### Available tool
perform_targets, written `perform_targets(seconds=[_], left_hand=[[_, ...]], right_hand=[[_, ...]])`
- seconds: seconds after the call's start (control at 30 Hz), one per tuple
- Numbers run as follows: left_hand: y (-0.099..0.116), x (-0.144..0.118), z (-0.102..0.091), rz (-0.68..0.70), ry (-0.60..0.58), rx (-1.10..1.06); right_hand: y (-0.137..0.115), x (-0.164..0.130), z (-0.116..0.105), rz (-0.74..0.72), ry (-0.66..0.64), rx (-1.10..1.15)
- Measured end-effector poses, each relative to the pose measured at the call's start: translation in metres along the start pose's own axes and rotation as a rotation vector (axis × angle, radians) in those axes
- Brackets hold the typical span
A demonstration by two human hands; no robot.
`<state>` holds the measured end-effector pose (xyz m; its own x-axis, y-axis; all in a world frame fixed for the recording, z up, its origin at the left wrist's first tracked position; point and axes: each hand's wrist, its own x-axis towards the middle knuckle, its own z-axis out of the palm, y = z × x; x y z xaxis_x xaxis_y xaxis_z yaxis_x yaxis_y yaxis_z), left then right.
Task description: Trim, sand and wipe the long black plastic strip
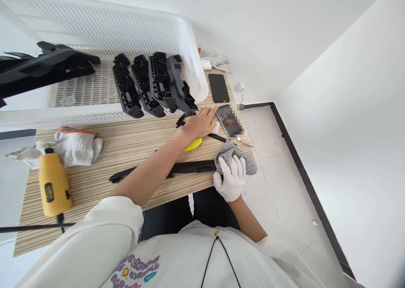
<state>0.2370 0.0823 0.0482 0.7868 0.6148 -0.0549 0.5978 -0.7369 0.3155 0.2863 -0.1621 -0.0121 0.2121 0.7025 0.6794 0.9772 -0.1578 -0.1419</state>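
My bare left hand [201, 122] reaches across the striped table [104, 182], its fingertips resting on the edge of a lit phone [228, 118]; it holds nothing. My right hand [232, 179], in a white glove, grips a grey cloth [236, 153] wrapped over the right end of a long black plastic strip [177, 168] lying along the table's near edge. A small yellow piece [193, 144] and a thin black tool [219, 138] lie just under my left hand.
A white slotted basket [190, 47] at the back holds several black plastic parts [152, 83]. A yellow power tool [53, 184] and spare white gloves [76, 146] lie at the left. A dark phone [219, 87], an earbud case [206, 64] and a rag [220, 60] lie behind.
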Motion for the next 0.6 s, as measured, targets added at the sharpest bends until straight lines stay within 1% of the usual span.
perform_targets(seconds=[0.47,0.6], left_hand=[[-0.0016,0.0011,0.0021,-0.008,-0.006,-0.003],[-0.0009,0.0013,0.0026,-0.003,0.014,0.005]], right_hand=[[-0.0001,0.0001,0.0008,0.004,0.009,0.002],[-0.0001,0.0007,0.0005,0.002,0.005,0.005]])
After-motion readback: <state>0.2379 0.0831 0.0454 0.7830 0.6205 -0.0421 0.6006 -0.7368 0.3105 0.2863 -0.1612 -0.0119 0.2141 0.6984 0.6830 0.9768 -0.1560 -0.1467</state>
